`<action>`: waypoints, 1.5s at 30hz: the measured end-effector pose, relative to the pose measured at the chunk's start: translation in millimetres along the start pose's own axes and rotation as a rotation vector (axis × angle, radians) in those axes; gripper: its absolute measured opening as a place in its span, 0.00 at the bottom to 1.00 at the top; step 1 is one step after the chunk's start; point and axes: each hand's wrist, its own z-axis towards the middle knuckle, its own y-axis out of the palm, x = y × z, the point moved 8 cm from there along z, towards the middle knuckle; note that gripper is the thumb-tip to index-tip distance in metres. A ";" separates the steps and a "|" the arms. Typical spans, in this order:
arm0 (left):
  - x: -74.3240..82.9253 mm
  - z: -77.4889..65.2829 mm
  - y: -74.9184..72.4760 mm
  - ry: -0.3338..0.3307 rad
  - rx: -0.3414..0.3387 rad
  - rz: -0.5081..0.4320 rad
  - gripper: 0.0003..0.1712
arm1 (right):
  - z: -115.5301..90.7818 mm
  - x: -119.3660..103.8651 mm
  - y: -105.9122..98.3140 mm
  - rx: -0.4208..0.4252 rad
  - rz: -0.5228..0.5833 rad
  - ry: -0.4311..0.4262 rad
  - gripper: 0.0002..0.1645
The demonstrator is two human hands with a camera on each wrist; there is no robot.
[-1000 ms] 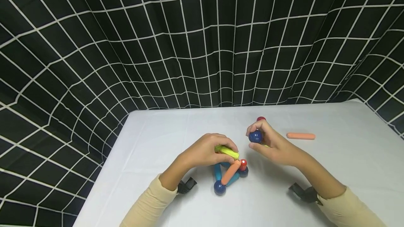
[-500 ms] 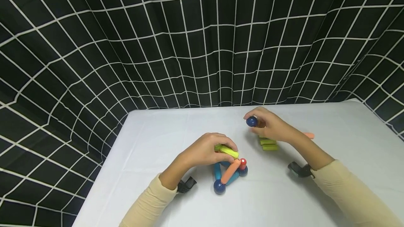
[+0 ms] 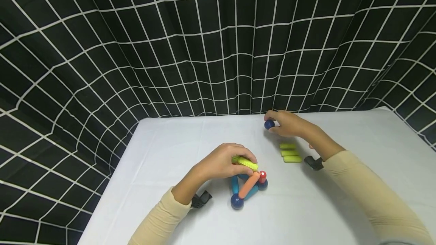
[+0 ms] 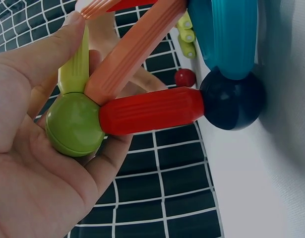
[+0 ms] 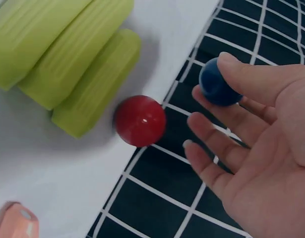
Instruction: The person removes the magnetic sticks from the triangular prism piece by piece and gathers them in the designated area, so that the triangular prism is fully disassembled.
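My left hand (image 3: pixel 221 162) grips the top of a structure of magnetic rods and balls on the white table. In the left wrist view its fingers curl about a green ball (image 4: pixel 75 124) and a yellow-green rod (image 4: pixel 75 69). An orange rod (image 4: pixel 135 52) and a red rod (image 4: pixel 152 110) join that ball. The red rod runs to a dark blue ball (image 4: pixel 233 99), where teal rods (image 4: pixel 234 39) also meet. Farther back, my right hand (image 3: pixel 287 123) pinches a loose blue ball (image 3: pixel 269 124) between thumb and index finger; its other fingers are loosely bent.
Three yellow-green rods (image 3: pixel 291 153) lie side by side near the right forearm. A red ball (image 5: pixel 141 120) sits beside them in the right wrist view. The end of another orange rod (image 5: pixel 16 220) shows there too. A black gridded curtain (image 3: pixel 218 48) hangs behind the table.
My right hand has moved away toward the table's back edge with the blue ball, uncovering the yellow-green rods. Its forearm now hides most of the loose orange rod. My left hand stays put.
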 end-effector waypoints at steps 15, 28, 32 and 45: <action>-0.1 0.6 1.0 -0.001 0.000 0.009 0.13 | 13.9 15.3 25.7 -0.130 -0.061 0.043 0.22; 0.8 0.8 1.5 0.005 -0.018 0.015 0.14 | 13.1 22.2 31.0 -0.152 -0.034 0.076 0.22; 0.5 0.7 1.8 0.000 -0.034 0.040 0.14 | 13.1 23.8 32.2 -0.147 -0.024 0.090 0.24; -0.9 -0.4 3.1 -0.016 -0.065 0.100 0.13 | 13.7 23.1 32.8 -0.127 0.022 0.098 0.30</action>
